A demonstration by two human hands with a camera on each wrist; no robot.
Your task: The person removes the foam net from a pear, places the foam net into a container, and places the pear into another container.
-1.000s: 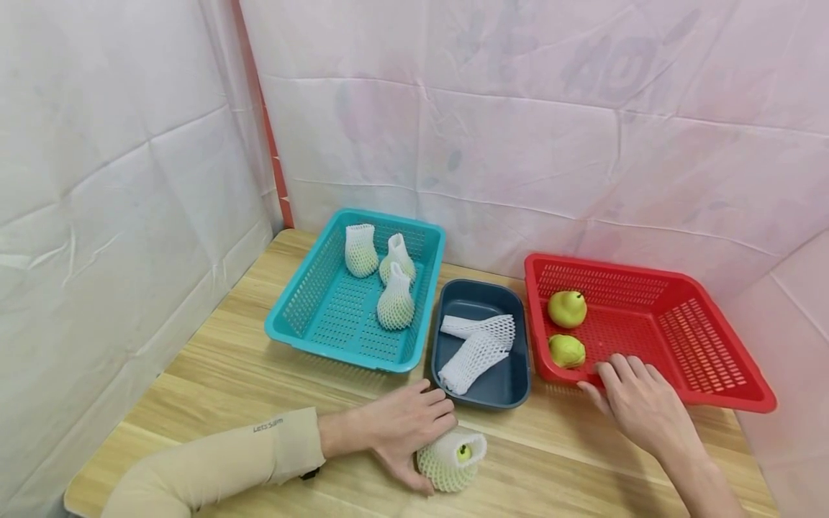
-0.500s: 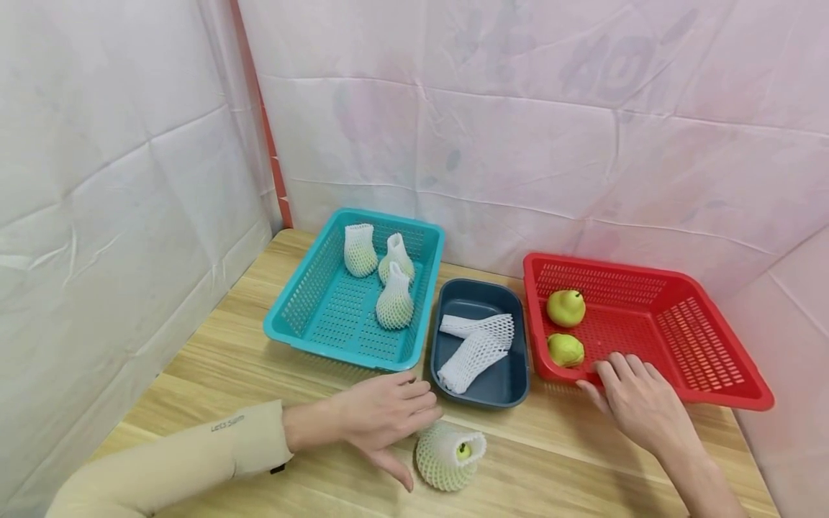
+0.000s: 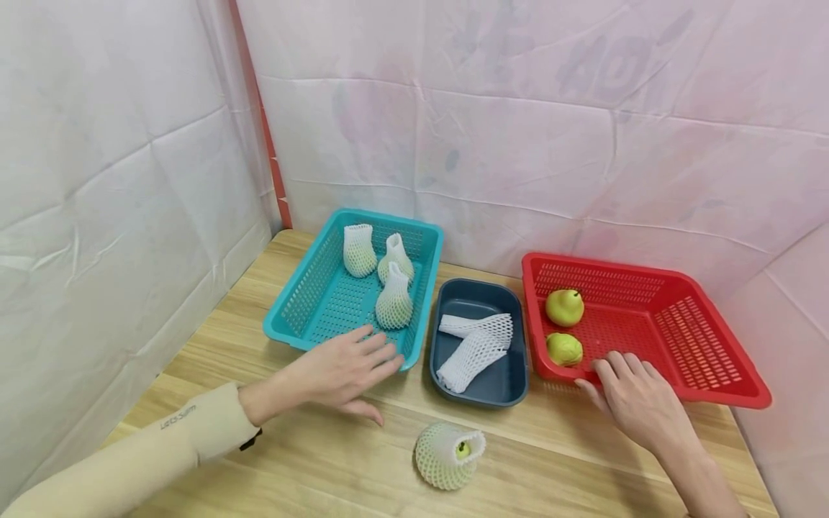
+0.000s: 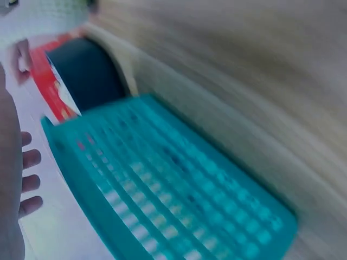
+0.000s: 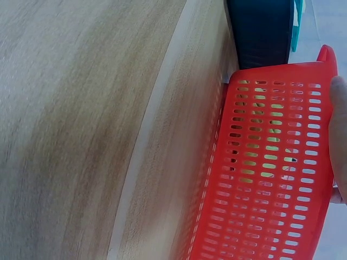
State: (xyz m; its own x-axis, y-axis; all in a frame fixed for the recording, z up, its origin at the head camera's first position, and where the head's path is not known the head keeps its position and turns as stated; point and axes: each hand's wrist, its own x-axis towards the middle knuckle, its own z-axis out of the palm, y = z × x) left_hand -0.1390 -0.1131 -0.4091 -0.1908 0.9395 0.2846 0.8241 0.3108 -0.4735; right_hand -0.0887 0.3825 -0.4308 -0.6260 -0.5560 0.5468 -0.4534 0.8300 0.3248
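My left hand [image 3: 346, 370] reaches over the front rim of the teal basket [image 3: 285, 338], its fingers spread and holding nothing. Whether it touches the rim I cannot tell. Three pears in white foam nets [image 3: 393, 306] lie in that basket. Another netted pear [image 3: 447, 460] rests on the table in front, stem showing through the net's opening, apart from both hands. My right hand [image 3: 641, 403] grips the front rim of the red basket [image 3: 725, 338], fingers over the edge and thumb outside. Inside it sit two bare yellow-green pears [image 3: 565, 308], on the left side.
Between the baskets stands a dark blue tray [image 3: 512, 385] with loose white foam nets [image 3: 476, 352] in it. All stand on a wooden table [image 3: 311, 460]. Pale cloth [image 3: 486, 165] hangs behind and at the sides.
My left hand has let go of the netted pear on the table and moved left and away from me to the teal basket's front rim. The right hand keeps its hold.
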